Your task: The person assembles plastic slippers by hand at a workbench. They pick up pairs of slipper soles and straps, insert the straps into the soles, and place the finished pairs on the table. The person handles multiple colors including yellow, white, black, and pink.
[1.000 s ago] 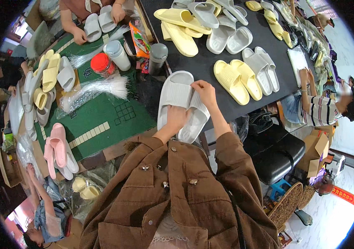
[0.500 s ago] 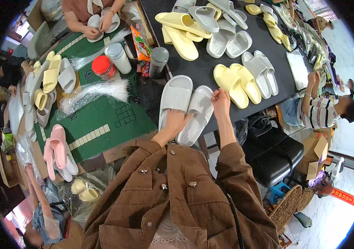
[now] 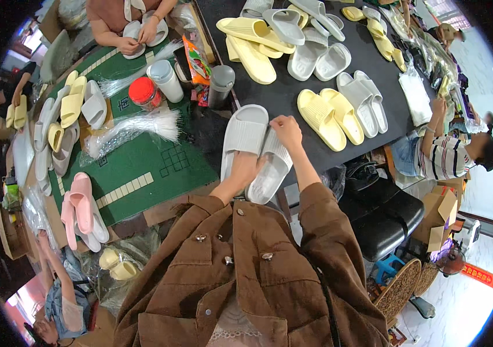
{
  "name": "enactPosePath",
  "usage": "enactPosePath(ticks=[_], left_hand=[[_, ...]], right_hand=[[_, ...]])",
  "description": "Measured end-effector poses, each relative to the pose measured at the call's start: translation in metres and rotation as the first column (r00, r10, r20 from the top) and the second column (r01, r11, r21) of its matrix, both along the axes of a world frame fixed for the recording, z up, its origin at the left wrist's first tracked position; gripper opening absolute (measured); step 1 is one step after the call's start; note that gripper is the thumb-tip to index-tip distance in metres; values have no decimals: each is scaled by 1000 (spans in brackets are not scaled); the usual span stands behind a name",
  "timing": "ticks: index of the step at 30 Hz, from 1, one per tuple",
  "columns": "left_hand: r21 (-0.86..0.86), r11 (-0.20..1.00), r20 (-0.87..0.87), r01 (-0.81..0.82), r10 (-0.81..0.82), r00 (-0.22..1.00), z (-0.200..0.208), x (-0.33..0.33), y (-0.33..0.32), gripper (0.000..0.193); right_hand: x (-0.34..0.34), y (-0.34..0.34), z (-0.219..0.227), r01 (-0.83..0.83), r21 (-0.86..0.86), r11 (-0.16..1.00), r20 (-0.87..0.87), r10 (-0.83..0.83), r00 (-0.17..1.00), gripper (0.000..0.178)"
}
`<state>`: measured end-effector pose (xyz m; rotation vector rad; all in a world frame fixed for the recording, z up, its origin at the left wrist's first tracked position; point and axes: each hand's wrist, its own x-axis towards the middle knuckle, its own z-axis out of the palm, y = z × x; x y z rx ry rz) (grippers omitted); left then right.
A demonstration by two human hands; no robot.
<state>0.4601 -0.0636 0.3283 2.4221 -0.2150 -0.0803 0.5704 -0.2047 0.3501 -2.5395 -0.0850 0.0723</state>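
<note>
Two pale grey slippers (image 3: 245,134) lie side by side at the near edge of the dark table (image 3: 281,95). My left hand (image 3: 245,172) rests on their heel ends, between the two. At the toe end, my right hand (image 3: 286,130) pinches the right slipper (image 3: 269,170). Both brown sleeves reach up from the lower edge.
Yellow slippers (image 3: 328,115) and grey slippers (image 3: 362,101) lie in pairs to the right; more are piled at the back. A green mat (image 3: 142,168) on the left carries clear plastic ties (image 3: 128,130), a red-lidded jar (image 3: 144,92), cups and pink slippers (image 3: 78,208). Other people sit around.
My right hand went from the slippers' toe end down the right slipper's side and back up to the toe end. The pair shifted slightly.
</note>
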Motion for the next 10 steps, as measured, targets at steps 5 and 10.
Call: enactPosePath(ticks=[5,10], left_hand=[[-121,992,5,-21,22,1000,21,-12,16,42],[-450,886,-124,-112,62,990,12,-38,41,52]], right_hand=[[3,-5,10,14,242,970,44,-26,999,16],[-14,-15,31,-26,350,936,-28,39,999,21]])
